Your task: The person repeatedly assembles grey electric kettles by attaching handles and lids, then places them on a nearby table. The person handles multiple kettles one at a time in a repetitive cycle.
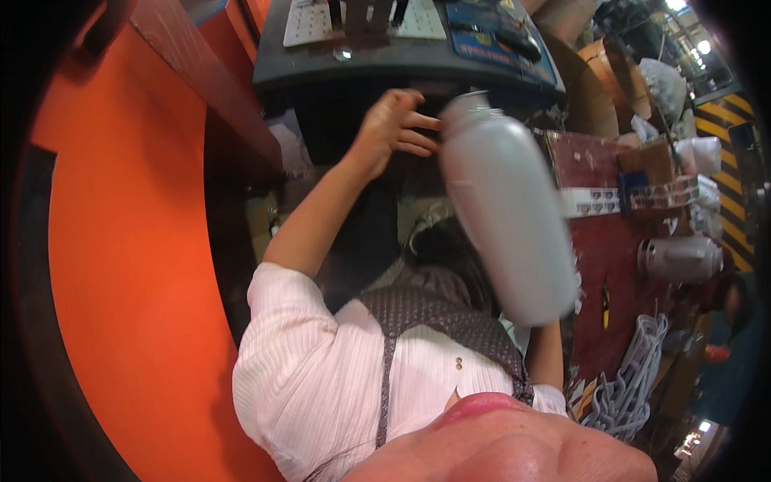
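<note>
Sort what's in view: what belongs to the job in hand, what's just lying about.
Part of the job:
gray bottle
left hand, fingers spread near the bottle's neck
right hand, hidden from view, probably behind the bottle

Apparently just lying about:
similar gray vessel, at right
yellow tool on the red surface
gray cord bundle

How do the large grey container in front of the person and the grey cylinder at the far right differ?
Pose: the grey container slants, neck toward the picture's upper left; the grey cylinder runs nearly sideways across the picture.
Apparent size: the container looks far larger than the cylinder, but seems nearer the camera, so true sizes are unclear.
Place: the container is right by the left hand; the cylinder is well away from it.
Shared: both are greyish, rounded and elongated.
</note>
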Demonstrator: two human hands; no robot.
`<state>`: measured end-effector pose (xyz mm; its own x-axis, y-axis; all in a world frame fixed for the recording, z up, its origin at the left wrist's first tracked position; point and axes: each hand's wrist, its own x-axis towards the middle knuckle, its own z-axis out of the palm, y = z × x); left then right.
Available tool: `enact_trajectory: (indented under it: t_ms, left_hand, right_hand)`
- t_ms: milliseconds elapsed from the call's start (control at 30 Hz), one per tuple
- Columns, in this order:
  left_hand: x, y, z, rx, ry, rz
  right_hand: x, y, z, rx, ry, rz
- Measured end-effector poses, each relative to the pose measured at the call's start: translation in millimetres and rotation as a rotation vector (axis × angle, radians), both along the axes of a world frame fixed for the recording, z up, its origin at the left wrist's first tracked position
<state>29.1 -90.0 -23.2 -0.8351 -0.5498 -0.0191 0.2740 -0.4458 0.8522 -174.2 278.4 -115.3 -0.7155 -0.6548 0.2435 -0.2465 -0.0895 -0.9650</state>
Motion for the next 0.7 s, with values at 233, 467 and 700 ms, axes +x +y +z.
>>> enact_trajectory:
  t_ms: [233,467,700]
  left_hand:
    - [-15.2,-212.4,68.9,-1.348,-0.749,0.983]
    - [26.0,-224.0,42.6,0.169,0.603,0.491]
    - [99.7,-130.6,0.7,-0.366,0.458,0.770]
  right_hand:
    - [-90.1,-127.3,103.7,0.316,0.936,-0.197]
    - [-96.8,-433.5,193.3,0.242,1.016,-0.155]
    - [2.3,-513.8,170.9,-0.178,0.721,-0.128]
